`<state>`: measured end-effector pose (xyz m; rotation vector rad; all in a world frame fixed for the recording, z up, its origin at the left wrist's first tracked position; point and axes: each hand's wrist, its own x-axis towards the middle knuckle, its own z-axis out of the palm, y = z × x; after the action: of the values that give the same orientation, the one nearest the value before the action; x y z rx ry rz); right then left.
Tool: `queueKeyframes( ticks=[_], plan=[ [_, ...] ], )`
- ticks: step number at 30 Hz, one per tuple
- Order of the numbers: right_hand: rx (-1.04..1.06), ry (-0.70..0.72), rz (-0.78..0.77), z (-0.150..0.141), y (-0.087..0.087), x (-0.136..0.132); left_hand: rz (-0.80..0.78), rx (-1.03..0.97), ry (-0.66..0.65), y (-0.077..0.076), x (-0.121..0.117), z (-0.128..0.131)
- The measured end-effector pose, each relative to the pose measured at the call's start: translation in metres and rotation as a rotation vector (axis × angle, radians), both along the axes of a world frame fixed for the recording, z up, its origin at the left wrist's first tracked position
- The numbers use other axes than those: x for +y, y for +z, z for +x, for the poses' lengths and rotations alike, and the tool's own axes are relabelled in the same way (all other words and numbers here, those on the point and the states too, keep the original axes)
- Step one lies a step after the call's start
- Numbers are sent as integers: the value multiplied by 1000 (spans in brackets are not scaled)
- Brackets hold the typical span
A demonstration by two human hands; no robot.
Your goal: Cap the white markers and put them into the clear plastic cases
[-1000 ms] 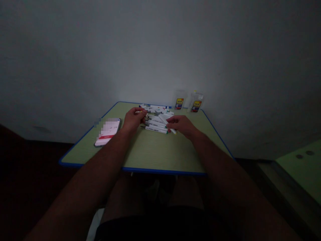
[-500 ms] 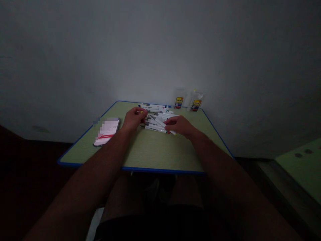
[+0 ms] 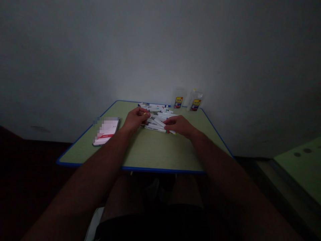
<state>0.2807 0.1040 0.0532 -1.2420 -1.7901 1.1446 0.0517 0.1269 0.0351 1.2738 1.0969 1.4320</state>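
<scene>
A heap of several white marker pens (image 3: 157, 117) lies at the middle back of a small green table with a blue rim (image 3: 150, 150). My left hand (image 3: 134, 119) is at the heap's left end, its fingers pinched on a small yellow-tipped piece, perhaps a pen cap. My right hand (image 3: 179, 125) rests at the heap's right side, fingers curled round a white marker (image 3: 163, 125) that points up and left towards the left hand. The light is dim and the fingertips are hard to make out.
A phone (image 3: 106, 130) with a lit screen lies on the table's left part. Two small clear bottles with yellow labels (image 3: 187, 100) stand at the back right corner against the grey wall. Another green surface (image 3: 304, 167) shows at the far right. My legs are below the table.
My left hand has shifted slightly right, closer to the marker's tip. My right hand has drawn the marker a little towards the left. The camera dipped slightly.
</scene>
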Motion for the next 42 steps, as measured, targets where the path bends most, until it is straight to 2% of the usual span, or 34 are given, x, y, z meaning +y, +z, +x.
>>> queueKeyframes(
  ticks=[8,19,27,33,42],
  plan=[
    [-36,-13,74,2,-3,3,1,-11,-48,-3,2,-1],
    [-69,-36,120,1,-3,3,15,134,-84,0,-3,-2],
    [-148,-57,206,3,-8,7,24,128,-84,-2,-1,-2],
    [-256,-141,334,4,-11,12,28,75,-165,-3,-3,0],
    [-273,-134,370,6,-14,15,47,82,-240,2,-9,3]
  ],
)
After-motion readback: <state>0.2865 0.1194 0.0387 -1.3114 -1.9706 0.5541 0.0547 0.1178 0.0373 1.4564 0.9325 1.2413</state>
